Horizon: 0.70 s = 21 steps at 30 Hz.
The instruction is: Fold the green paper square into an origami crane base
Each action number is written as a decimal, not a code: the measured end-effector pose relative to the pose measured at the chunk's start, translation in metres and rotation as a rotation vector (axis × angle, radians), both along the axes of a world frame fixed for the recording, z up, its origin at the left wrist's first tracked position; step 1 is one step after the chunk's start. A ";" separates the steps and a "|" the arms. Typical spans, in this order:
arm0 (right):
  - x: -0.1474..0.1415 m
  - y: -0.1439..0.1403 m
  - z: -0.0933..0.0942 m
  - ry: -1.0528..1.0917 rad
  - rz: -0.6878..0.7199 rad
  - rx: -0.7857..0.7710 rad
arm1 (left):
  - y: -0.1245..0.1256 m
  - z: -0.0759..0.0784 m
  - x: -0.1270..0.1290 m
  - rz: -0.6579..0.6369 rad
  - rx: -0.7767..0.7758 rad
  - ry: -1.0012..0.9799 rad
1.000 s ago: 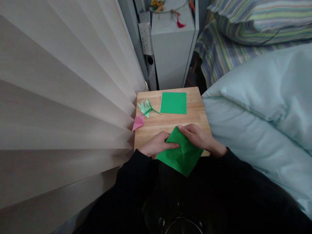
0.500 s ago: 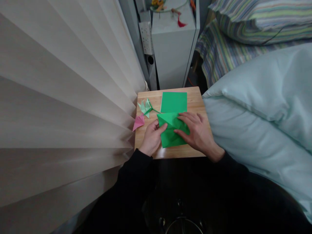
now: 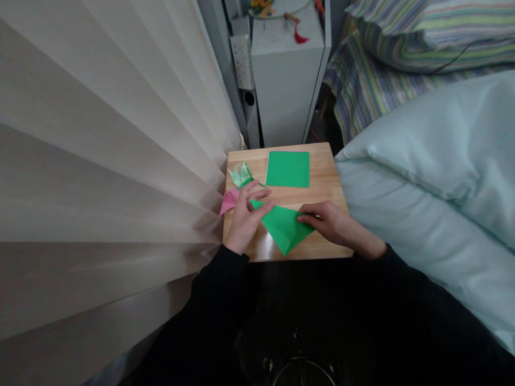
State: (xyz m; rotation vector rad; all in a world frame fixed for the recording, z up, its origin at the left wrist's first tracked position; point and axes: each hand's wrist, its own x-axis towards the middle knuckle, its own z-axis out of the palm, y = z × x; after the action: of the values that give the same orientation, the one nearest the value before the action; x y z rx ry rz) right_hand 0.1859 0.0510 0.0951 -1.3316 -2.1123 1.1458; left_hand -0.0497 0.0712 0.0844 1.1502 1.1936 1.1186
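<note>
— Where are the fingers now?

— The left hand (image 3: 245, 217) lies flat with its fingers spread, pressing the left corner of the green folded paper (image 3: 284, 228). The right hand (image 3: 328, 221) has its fingertips (image 3: 302, 217) pinned on the paper's right corner. Neither hand is clenched; both press down on the sheet rather than lifting it.

— And the paper itself?

— It lies on the wooden table (image 3: 325, 182), near the front edge, as a triangle with its point toward the person.

— That's new?

— Yes. Half a second ago it was a looser, squarer shape further back, overlapping the flat sheet; a second ago it hung half off the front edge. Now it is flattened and both ends of the long fold are held, so I judge a crease is being set.

— What else is about?

— A flat green square sheet (image 3: 288, 169) by the back edge, clear of the triangle. A pale green folded figure (image 3: 240, 175) and a pink folded piece (image 3: 227, 200) at the left edge, just beside the left hand's fingers. Those two crowd that hand; the curtain (image 3: 100, 161) and the light blue duvet (image 3: 422, 177) hem the table's sides.
</note>
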 end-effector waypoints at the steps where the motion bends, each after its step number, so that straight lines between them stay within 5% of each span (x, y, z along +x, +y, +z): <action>1: 0.005 0.002 0.000 -0.034 0.007 -0.002 | 0.001 0.003 -0.003 -0.084 -0.004 0.083; 4: 0.013 0.004 0.000 -0.153 -0.027 0.039 | -0.001 0.009 -0.006 -0.213 0.015 0.310; 10: -0.010 -0.010 0.011 -0.248 -0.060 0.432 | -0.010 0.003 0.006 -0.183 0.087 0.472; 15: -0.031 -0.026 0.018 -0.327 0.078 0.364 | -0.017 0.001 0.017 -0.302 0.001 0.265; 21: -0.020 -0.021 0.016 -0.332 0.113 0.193 | -0.013 0.005 0.006 -0.440 -0.044 0.192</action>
State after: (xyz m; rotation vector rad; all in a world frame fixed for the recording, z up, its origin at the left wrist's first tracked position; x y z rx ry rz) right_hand 0.1658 0.0303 0.1116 -1.4044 -2.4888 0.7767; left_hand -0.0433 0.0580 0.0890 1.4251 1.0329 0.6569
